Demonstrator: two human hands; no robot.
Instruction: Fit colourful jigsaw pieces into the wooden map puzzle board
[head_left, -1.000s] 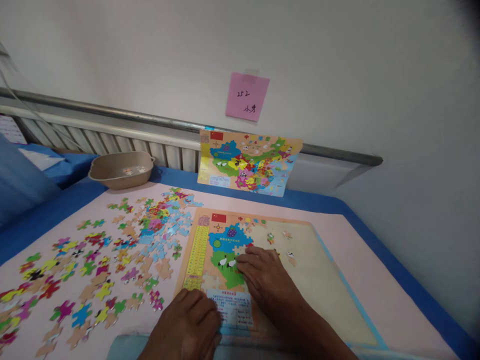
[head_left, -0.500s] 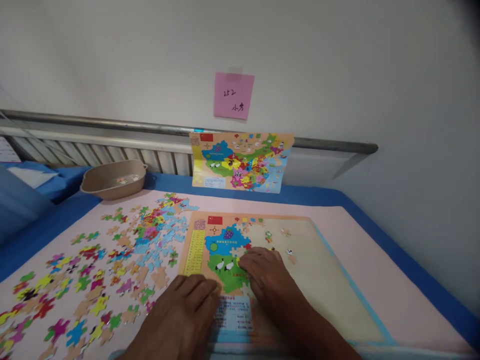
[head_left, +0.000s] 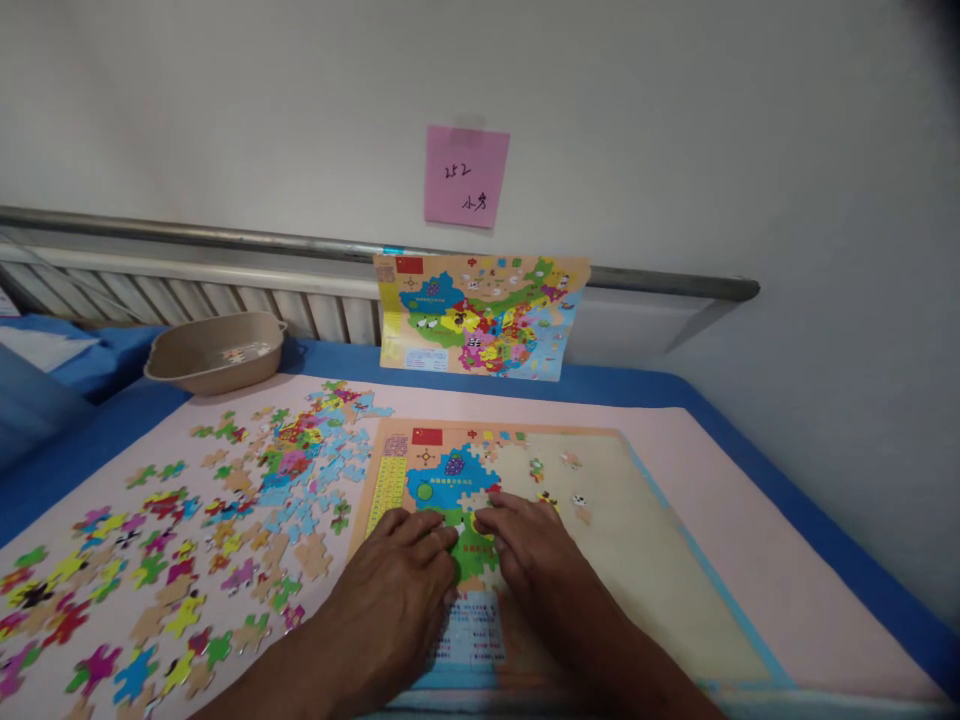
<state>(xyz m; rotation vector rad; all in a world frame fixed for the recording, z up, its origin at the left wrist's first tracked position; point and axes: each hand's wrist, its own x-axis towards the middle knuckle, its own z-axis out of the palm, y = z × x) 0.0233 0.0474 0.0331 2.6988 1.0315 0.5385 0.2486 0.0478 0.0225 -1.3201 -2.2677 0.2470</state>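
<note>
A map puzzle board (head_left: 645,540) lies on the pink mat in front of me, its left part filled with blue and green pieces (head_left: 450,480). My left hand (head_left: 394,600) lies flat on the board's lower left, fingertips on the green area. My right hand (head_left: 525,545) rests palm down just right of it, fingertips pressing the pieces at the green area's edge. Neither hand holds a loose piece that I can see. The two hands nearly touch.
Several loose coloured puzzle pieces (head_left: 187,530) are spread over the pink mat (head_left: 750,500) to the left. A beige bowl (head_left: 214,350) stands at the back left. A reference map picture (head_left: 480,315) leans on the wall under a pink sticky note (head_left: 465,175).
My left hand has slid forward from the board's near bottom edge up onto the green pieces, close beside my right hand. The right hand has stayed about where it was.
</note>
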